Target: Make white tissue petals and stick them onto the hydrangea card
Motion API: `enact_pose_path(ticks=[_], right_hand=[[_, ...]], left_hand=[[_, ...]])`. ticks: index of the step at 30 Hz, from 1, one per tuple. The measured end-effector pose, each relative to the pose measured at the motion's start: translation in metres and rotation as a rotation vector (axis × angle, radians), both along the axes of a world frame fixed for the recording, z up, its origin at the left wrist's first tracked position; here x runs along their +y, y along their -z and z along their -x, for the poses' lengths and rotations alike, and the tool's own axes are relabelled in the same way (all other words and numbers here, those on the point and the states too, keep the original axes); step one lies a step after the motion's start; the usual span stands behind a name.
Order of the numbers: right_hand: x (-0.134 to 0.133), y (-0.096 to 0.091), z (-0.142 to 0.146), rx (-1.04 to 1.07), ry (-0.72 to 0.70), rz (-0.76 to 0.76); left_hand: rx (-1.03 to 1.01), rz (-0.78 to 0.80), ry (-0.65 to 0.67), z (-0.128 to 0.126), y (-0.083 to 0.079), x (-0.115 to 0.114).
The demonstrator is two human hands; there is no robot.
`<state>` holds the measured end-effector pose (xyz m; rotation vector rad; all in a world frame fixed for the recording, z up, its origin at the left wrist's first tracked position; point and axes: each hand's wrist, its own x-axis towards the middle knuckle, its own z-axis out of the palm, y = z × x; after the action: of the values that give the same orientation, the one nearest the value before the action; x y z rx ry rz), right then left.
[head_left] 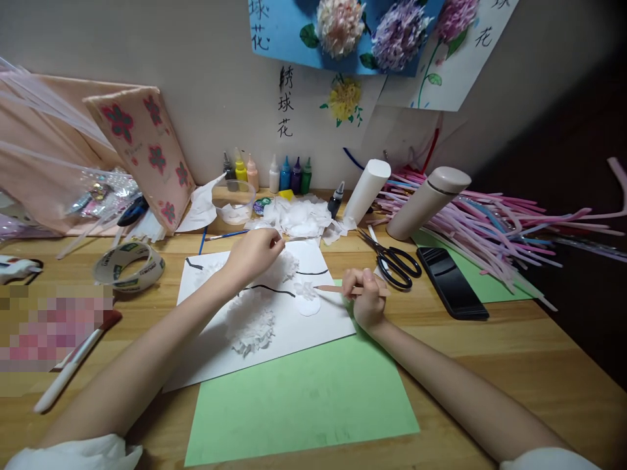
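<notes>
My right hand (365, 299) grips a wooden pencil (333, 289) lying almost level. Its tip points left at a small ruffled clump of white paper on a white round patch (308, 305). Over the upper part of a white sheet (304, 333), my left hand (257, 253) is closed with its fingers curled; what they hold, if anything, is hidden. Ruffled white paper flowers, one of them a large bloom (251, 326), sit on this sheet beside dark drawn lines. Behind the left hand lies a heap of white tissue pieces (298, 217).
Green paper (304, 405) lies under the white sheet. Black-handled scissors (396, 266), a phone (453, 281) and many pipe cleaners (470, 219) are at the right. Tape (128, 266) lies left. Paint bottles (285, 176) line the wall, and a white cylinder (367, 189) leans behind.
</notes>
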<state>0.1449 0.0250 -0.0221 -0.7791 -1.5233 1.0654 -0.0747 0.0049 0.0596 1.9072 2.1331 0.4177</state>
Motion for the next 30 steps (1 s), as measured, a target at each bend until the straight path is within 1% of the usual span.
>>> enact_pose_path(ticks=[4, 5, 7, 9, 10, 14, 17, 19, 21, 23, 25, 27, 30], right_hand=[[0.01, 0.0, -0.001, 0.106, 0.007, 0.085], [0.013, 0.0, 0.0, 0.118, 0.005, 0.106], [0.018, 0.002, 0.0, 0.128, 0.002, 0.142], [0.021, 0.003, 0.001, 0.134, 0.002, 0.166], [0.022, 0.003, 0.002, 0.137, 0.003, 0.174], [0.021, 0.003, 0.003, 0.157, -0.004, 0.213], [0.02, 0.002, 0.003, 0.177, 0.006, 0.238], [0.02, 0.001, 0.003, 0.177, 0.021, 0.235], [0.02, 0.002, 0.003, 0.162, 0.019, 0.222], [0.02, 0.003, 0.002, 0.139, 0.009, 0.198], [0.019, 0.003, 0.001, 0.116, -0.002, 0.163], [0.018, 0.002, 0.002, 0.106, -0.014, 0.131], [0.013, 0.0, 0.002, 0.101, -0.034, 0.101]], left_hand=[[0.108, -0.063, -0.086, 0.022, 0.004, 0.009], [0.12, -0.064, -0.088, 0.026, 0.006, 0.013], [0.108, -0.051, -0.018, 0.03, 0.011, 0.022], [0.081, -0.04, 0.088, 0.026, 0.017, 0.033], [0.077, -0.028, 0.117, 0.023, 0.021, 0.039], [0.092, -0.034, 0.137, 0.008, 0.032, 0.059], [0.088, -0.048, 0.151, 0.006, 0.033, 0.065], [0.081, -0.067, 0.143, 0.008, 0.029, 0.063], [0.076, -0.093, 0.124, 0.01, 0.021, 0.057], [0.061, -0.126, 0.109, 0.011, 0.011, 0.046], [0.004, -0.176, 0.115, 0.01, -0.001, 0.033], [-0.1, -0.149, 0.169, 0.009, -0.013, 0.019], [-0.307, 0.085, 0.392, 0.008, -0.029, 0.001]])
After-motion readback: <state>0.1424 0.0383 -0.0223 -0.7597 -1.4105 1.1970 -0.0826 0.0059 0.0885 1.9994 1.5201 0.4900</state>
